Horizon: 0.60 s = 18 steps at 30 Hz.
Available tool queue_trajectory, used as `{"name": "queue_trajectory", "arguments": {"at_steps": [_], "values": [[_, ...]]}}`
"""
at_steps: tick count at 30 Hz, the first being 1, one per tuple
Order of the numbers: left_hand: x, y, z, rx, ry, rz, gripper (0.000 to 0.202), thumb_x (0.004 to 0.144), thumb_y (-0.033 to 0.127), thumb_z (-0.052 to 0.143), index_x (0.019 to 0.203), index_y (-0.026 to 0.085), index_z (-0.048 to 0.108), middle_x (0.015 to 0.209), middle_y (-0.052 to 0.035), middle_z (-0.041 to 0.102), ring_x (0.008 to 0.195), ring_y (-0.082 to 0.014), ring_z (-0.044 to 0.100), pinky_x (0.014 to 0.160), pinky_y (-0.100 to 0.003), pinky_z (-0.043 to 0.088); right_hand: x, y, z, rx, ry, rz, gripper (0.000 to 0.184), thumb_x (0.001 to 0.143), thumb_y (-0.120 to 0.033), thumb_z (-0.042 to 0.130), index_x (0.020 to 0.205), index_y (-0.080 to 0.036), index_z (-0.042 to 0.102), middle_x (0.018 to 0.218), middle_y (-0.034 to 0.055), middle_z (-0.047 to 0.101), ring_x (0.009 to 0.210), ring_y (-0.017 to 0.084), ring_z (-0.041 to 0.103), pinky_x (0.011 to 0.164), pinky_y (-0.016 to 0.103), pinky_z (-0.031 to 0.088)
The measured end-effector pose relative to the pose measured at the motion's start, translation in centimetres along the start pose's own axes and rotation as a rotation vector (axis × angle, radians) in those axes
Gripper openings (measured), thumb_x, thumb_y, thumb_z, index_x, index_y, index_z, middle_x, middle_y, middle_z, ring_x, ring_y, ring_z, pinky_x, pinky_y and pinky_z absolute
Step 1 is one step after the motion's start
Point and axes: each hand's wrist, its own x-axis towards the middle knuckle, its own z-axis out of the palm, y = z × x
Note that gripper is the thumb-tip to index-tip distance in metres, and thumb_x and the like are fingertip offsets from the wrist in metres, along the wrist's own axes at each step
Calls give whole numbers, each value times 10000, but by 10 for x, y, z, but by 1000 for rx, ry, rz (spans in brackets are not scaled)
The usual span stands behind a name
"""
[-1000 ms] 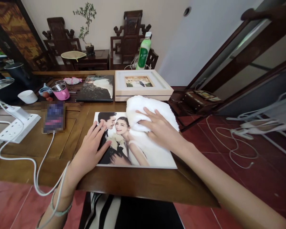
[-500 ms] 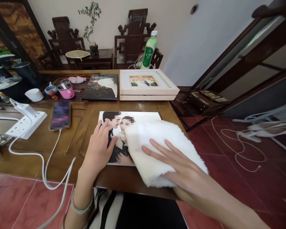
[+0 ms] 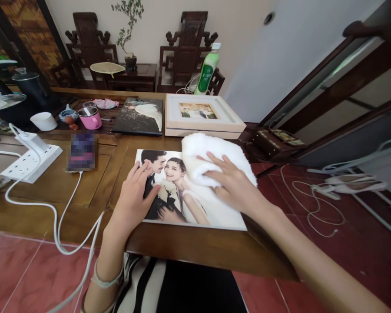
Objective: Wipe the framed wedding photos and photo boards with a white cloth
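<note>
A photo panel [image 3: 195, 208] showing a couple lies flat on the wooden table in front of me. My left hand [image 3: 135, 189] rests on its left edge, fingers stretched out and thumb apart. A fluffy white cloth [image 3: 198, 145] covers the panel's upper right corner and reaches past its far edge. My right hand [image 3: 233, 180] presses on the cloth, its fingers sunk into a fold. The panel's lower right part is uncovered.
Beyond the panel are a dark picture panel [image 3: 138, 116] and a pale wooden frame [image 3: 205, 127] with a green bottle [image 3: 208, 71] behind. At left are a white power strip [image 3: 32, 161], a phone [image 3: 82, 152], a pink mug [image 3: 90, 119] and white cables [image 3: 56, 221].
My right hand has pushed the cloth away from me across the panel to its far right corner, uncovering the lower right part. My left hand stays on the left edge.
</note>
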Motion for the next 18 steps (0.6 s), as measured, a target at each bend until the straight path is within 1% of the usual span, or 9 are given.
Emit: {"name": "queue_trajectory", "arguments": {"at_steps": [3,6,8,9,11,13,15,18], "values": [[1,-2,1,-7,13,3,390,944,312,505,1320,209,488,1527,-112,411,1469,-311,240,1135,-542,324,-29,-32,-12,20,4,-63,452,633,44,395,900,-170,690,1445,136,501,1425,334,278,1095,679,309],[1,-2,2,0,17,8,392,944,310,505,1321,205,488,1524,-115,416,1468,-309,244,1135,-535,329,-57,-66,-25,19,17,-125,373,653,76,375,726,-174,642,1454,142,488,1429,334,278,1083,680,335],[1,-1,1,11,8,7,393,947,311,497,1321,190,490,1522,-125,417,1468,-310,245,1133,-533,334,-71,-81,-32,31,24,-178,329,681,88,392,628,-177,581,1451,145,491,1421,354,292,1073,681,354],[1,0,0,18,2,5,397,949,315,492,1323,181,487,1523,-131,415,1468,-312,244,1131,-537,336,-75,-84,-34,45,23,-200,321,695,88,407,605,-180,560,1450,139,495,1417,357,299,1072,678,359],[1,1,0,38,-10,7,407,953,320,484,1330,168,480,1526,-137,408,1467,-319,242,1126,-550,337,-78,-81,-36,86,17,-227,317,715,79,427,608,-188,562,1448,108,505,1412,342,317,1079,668,359],[1,2,-1,67,-25,15,416,957,323,477,1341,165,469,1531,-136,400,1467,-321,239,1125,-562,333,-73,-68,-34,125,11,-231,317,721,66,433,650,-197,595,1449,85,505,1410,322,328,1087,667,344],[2,2,-1,96,-38,19,415,960,325,472,1346,171,461,1537,-129,393,1469,-315,234,1127,-565,327,-62,-49,-30,142,2,-203,328,693,61,430,718,-195,635,1444,103,506,1411,322,322,1091,674,321],[3,3,1,112,-30,27,411,965,334,471,1348,187,454,1541,-122,387,1472,-303,228,1131,-563,321,-35,-17,-21,136,-14,-135,390,626,38,432,846,-172,677,1429,147,512,1411,340,306,1094,682,294]]}}
